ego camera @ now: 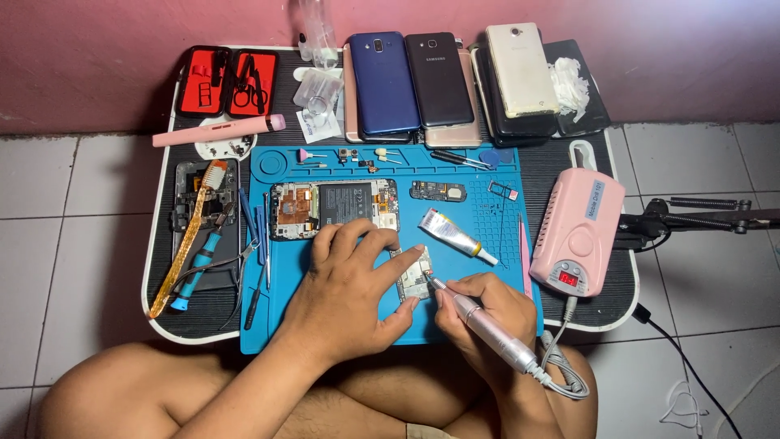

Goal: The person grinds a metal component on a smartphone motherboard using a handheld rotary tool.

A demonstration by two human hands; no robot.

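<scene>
Small circuit board point(414, 280) pinned flat by left hand point(345, 289) fingers. Grinder pen point(479, 321) gripped by right hand point(479, 313) fingers, tip touching board's right edge.

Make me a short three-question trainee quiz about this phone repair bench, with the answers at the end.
1. True or false: the right hand holds a pink rotary pen tool.
2. What does the left hand press down on? A) small circuit board B) toothbrush C) glue tube
3. Which colour is the work mat?

Key:
1. False: the tool is silver; its control box is pink.
2. A.
3. Blue.
</scene>
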